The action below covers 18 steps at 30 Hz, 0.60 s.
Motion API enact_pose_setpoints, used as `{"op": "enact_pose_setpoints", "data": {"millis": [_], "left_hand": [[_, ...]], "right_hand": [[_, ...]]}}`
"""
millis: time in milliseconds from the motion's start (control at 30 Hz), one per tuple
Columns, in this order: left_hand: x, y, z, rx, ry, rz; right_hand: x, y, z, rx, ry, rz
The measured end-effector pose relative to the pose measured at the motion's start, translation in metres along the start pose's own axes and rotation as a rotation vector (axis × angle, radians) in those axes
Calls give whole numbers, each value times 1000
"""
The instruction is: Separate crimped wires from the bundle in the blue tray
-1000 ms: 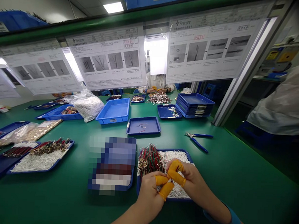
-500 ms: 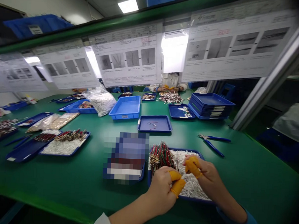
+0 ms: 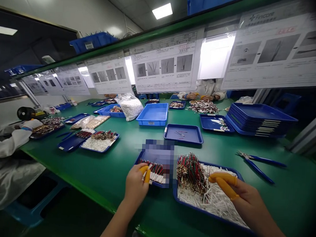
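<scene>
My left hand (image 3: 139, 178), with yellow finger covers, is pinched on a small white sleeved piece at the left front of a blue tray (image 3: 156, 157). In that tray lies a row of red and dark wires with white sleeves (image 3: 157, 177); part of it is pixelated. My right hand (image 3: 229, 186), also in yellow finger covers, is over a larger tray of white tubes (image 3: 222, 201), thumb and forefinger close together near thin wire ends. Whatever is between those fingertips is too small to make out. A heap of red, green and black wires (image 3: 192, 170) fills that tray's left side.
Blue-handled pliers (image 3: 258, 164) lie at the right. Behind are a small tray with a few wires (image 3: 183, 134), a light blue bin (image 3: 153, 114) and stacked trays (image 3: 260, 119). Other people work across the table and at the far left.
The view has swung left. My hands have moved apart: the left one is now at the pixelated tray with a white piece, the right one remains over the tray of tubes.
</scene>
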State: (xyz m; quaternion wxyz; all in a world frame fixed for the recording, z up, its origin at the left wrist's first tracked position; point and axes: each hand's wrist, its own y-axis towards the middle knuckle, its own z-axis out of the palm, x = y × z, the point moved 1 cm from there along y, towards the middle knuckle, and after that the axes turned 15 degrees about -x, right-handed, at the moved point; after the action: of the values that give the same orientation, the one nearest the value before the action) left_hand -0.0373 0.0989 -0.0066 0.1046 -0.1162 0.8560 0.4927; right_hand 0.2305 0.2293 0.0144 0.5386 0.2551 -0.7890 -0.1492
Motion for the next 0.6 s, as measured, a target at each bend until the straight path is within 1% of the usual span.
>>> {"op": "enact_pose_setpoints", "data": {"millis": [67,133,233,400,433,500,533,600], "left_hand": [[21,-5,-3,-21,97,-12],[31,-9,-4,-21,143,-14],[32,-15,-2,-2,173,-5],[29,-20,1,37,147,-3],[27,-19,-1,37,103,-33],[20,-12,-9,28,-69,-152],[14,-7,-16,19,-201,-231],[-5,6,-36,4,-512,-360]], "right_hand": [[1,0,1,2,-1,-24],[2,0,2,7,8,-41],[1,0,3,16,12,-24],[-4,1,2,28,-35,-16],[-5,0,2,35,-39,-26],[-7,0,3,53,-40,-46],[-7,-1,3,65,-36,-58],[-6,0,3,105,-13,-79]]}}
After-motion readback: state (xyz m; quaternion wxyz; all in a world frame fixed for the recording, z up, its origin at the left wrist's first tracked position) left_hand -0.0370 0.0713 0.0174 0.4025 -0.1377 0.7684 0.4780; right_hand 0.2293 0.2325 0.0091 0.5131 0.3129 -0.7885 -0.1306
